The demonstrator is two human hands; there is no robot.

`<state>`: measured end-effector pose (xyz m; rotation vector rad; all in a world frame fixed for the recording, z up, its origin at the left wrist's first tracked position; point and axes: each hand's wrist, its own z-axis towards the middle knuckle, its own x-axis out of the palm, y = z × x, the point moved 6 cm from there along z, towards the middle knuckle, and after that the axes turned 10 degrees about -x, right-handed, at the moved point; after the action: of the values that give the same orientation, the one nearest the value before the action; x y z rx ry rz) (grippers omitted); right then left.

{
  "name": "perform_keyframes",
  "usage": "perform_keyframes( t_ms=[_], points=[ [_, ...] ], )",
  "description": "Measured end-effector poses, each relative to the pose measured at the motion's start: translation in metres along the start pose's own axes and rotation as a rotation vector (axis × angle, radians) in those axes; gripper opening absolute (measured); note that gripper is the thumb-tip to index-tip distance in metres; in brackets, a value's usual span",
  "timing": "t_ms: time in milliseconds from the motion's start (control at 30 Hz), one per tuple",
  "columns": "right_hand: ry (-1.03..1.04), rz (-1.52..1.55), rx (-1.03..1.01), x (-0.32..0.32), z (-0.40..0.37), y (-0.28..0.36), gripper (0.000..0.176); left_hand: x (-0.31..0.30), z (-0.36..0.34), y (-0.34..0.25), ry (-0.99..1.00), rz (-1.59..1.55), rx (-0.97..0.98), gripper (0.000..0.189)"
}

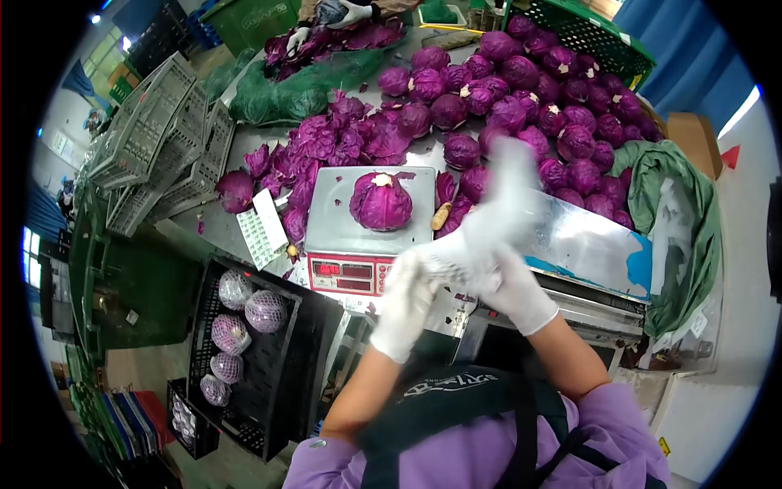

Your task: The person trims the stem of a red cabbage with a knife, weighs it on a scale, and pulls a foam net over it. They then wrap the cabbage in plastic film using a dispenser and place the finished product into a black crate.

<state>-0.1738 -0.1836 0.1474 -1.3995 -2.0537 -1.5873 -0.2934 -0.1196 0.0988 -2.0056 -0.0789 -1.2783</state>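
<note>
Between my two gloved hands is a white net sleeve (464, 253), smeared by motion, its far end swinging up and to the right. My left hand (405, 306) is closed at its near left end, just in front of the scale. On the other side, my right hand (521, 295) is closed around it too. A trimmed red cabbage (381, 205) sits on the plate of the weighing scale (330, 232), stem end up. The scale's red display is lit. Close to the plate's right edge, a tool with a tan handle (441, 217) lies partly covered.
Many red cabbages (521, 73) are heaped at the back right, with loose leaves (326, 143) behind the scale. A sticker sheet (262, 232) lies left of it. Netted cabbages (230, 334) fill part of a black crate (273, 367) below. A co-worker's gloved hand (354, 12) is across the table.
</note>
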Motion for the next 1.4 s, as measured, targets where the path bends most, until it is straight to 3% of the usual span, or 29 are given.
perform_keyframes(
  t_ms=[33, 67, 133, 167, 200, 267, 300, 333, 400, 467, 533, 600, 633, 667, 733, 767, 800, 833, 867, 967, 1000, 1100, 1133, 1200, 1233, 1267, 1333, 1367, 1400],
  points=[
    [0.44, 0.46, 0.374, -0.034, 0.016, -0.047, 0.036, -0.007, 0.002, -0.012, -0.002, -0.106, -0.021, 0.04],
    [0.438, 0.463, 0.362, -0.006, 0.003, -0.033, 0.036, -0.014, 0.003, -0.022, -0.007, -0.213, -0.042, 0.039],
    [0.718, -1.033, -0.207, 0.041, -0.023, -0.004, 0.04, -0.031, 0.006, -0.031, 0.133, -0.508, -0.12, 0.037],
    [0.735, -0.629, 0.215, 0.013, 0.0, -0.027, 0.031, -0.021, 0.001, -0.043, 0.259, -0.154, -0.04, 0.041],
    [0.696, -0.977, 0.315, -0.025, 0.021, -0.03, 0.023, -0.012, -0.007, -0.041, 0.267, -0.153, -0.046, 0.041],
    [0.984, -1.386, -0.68, 0.01, 0.035, 0.02, 0.021, 0.028, -0.029, -0.047, 0.076, -0.022, -0.06, 0.042],
    [0.559, -1.174, -0.491, 0.012, 0.051, 0.047, 0.022, 0.024, -0.029, -0.035, 0.114, -0.291, -0.211, 0.047],
    [0.154, -0.931, -0.302, 0.008, 0.061, 0.065, 0.024, 0.026, -0.028, -0.031, 0.192, -0.152, -0.168, 0.052],
    [0.183, -1.021, -0.673, 0.02, 0.088, 0.089, 0.023, -0.013, -0.02, -0.003, 0.046, 0.073, -0.282, 0.056],
    [0.244, -1.02, -0.861, 0.053, 0.094, 0.077, 0.026, -0.06, 0.0, 0.02, -0.078, -0.064, -0.41, 0.055],
    [0.193, -1.454, -0.97, 0.083, 0.108, 0.056, 0.024, -0.093, 0.023, -0.005, -0.447, 0.176, 0.029, 0.049],
    [0.199, -1.544, -1.02, 0.096, 0.148, 0.033, 0.023, -0.137, 0.045, -0.019, -0.583, -0.023, -0.074, 0.051],
    [0.236, -1.479, -1.045, 0.103, 0.163, 0.025, 0.028, -0.147, 0.052, -0.028, -0.568, 0.074, -0.133, 0.061],
    [0.287, -1.394, -1.011, 0.103, 0.188, 0.013, 0.036, -0.159, 0.066, -0.036, -0.311, 0.177, -0.186, 0.073],
    [0.423, -1.096, -0.9, 0.098, 0.224, -0.017, 0.041, -0.125, 0.072, -0.046, -0.398, 0.02, -0.271, 0.076],
    [0.546, -1.032, -0.305, 0.085, 0.246, -0.049, 0.045, -0.125, 0.076, -0.044, -0.391, -0.022, -0.298, 0.077],
    [0.621, -1.202, -0.483, 0.081, 0.243, -0.056, 0.049, -0.127, 0.08, -0.041, -0.383, -0.062, -0.326, 0.078],
    [0.602, -1.113, -0.438, 0.08, 0.228, -0.058, 0.049, -0.132, 0.085, -0.042, -0.34, -0.073, -0.204, 0.078],
    [0.585, -1.026, -0.393, 0.085, 0.21, -0.049, 0.049, -0.149, 0.092, -0.038, -0.162, 0.377, 0.074, 0.079],
    [0.577, -0.729, -0.183, 0.087, 0.129, 0.001, 0.041, -0.105, 0.064, -0.058, -0.08, -0.2, 0.023, 0.063],
    [0.576, -0.482, -0.091, 0.067, 0.12, -0.002, 0.046, -0.153, 0.075, -0.043, -0.125, 0.196, 0.206, 0.08],
    [0.609, -0.101, 0.237, 0.042, 0.054, 0.001, 0.05, -0.091, 0.04, -0.035, 0.166, -0.108, -0.04, 0.108],
    [0.579, -0.046, 0.339, 0.027, 0.036, -0.003, 0.051, -0.086, 0.04, -0.039, -0.161, 0.006, -0.096, 0.109],
    [0.589, -0.589, 0.298, 0.004, 0.003, 0.001, 0.045, -0.101, 0.046, -0.026, -0.202, -0.124, -0.126, 0.105],
    [0.587, -0.765, 0.279, 0.004, -0.01, 0.015, 0.043, -0.05, 0.032, -0.033, -0.141, -0.129, -0.265, 0.098],
    [0.577, -0.942, 0.261, 0.004, -0.022, 0.031, 0.041, -0.044, 0.034, -0.028, -0.106, -0.001, -0.15, 0.105],
    [0.579, -0.751, 0.009, 0.015, -0.039, 0.071, 0.028, -0.058, 0.04, -0.003, -0.15, -0.048, -0.279, 0.1],
    [0.653, -0.784, -0.356, 0.022, -0.031, 0.089, 0.029, -0.03, 0.042, 0.002, 0.1, 0.21, -0.213, 0.087],
    [0.592, -0.507, -0.376, 0.022, -0.033, 0.098, 0.033, -0.012, 0.033, 0.014, 0.152, 0.137, -0.22, 0.055]
  ],
)
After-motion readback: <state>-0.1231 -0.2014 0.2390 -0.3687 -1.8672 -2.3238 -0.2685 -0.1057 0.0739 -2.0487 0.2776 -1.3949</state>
